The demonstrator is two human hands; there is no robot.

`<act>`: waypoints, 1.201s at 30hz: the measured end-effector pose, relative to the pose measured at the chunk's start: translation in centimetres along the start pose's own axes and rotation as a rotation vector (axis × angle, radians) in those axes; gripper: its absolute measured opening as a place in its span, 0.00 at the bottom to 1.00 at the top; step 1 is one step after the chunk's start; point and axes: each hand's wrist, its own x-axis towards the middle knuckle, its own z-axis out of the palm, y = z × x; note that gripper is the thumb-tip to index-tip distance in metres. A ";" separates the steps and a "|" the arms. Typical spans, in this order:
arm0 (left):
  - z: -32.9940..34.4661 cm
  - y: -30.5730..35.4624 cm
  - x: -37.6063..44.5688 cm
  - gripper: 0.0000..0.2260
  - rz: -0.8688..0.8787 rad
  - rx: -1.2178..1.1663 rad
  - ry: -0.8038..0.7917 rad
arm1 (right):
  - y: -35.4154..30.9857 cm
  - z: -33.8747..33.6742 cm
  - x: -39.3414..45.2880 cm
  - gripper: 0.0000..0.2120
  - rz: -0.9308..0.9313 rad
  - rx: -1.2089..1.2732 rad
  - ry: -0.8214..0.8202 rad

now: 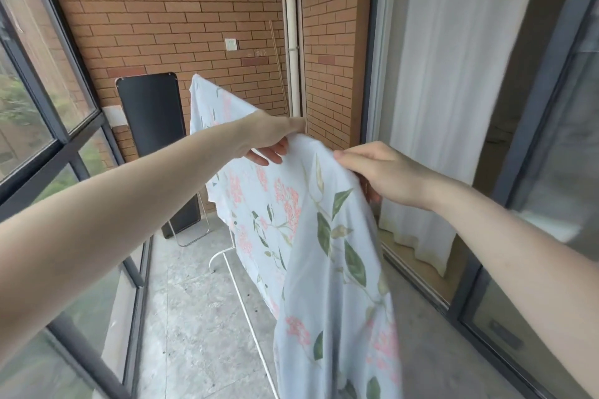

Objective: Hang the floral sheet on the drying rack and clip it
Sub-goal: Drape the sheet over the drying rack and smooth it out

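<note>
Our left hand (pixel 270 136) and right hand (pixel 379 172) both pinch the floral sheet (pixel 291 220), which runs along the drying rack (pixel 240 295) toward 11 o'clock, left hand farther along.

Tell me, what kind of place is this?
Probably an enclosed balcony of a flat: a brick wall, big dark-framed windows on one side, and a white drying rack holding a floral sheet.

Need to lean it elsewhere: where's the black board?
In the head view, the black board stands left of the sheet, against the brick wall.
</note>
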 end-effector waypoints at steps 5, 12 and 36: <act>0.5 1.5 -0.1 0.20 -0.074 0.054 0.037 | 0.9 -1.9 2.5 0.21 -0.186 0.166 -0.030; 2.0 3.6 -1.4 0.19 -0.206 0.139 0.158 | 3.0 -2.6 4.4 0.15 -0.375 0.164 -0.222; 18.1 8.4 -13.0 0.15 -0.439 0.629 0.796 | 9.1 -5.3 17.5 0.20 -0.992 -0.190 -0.267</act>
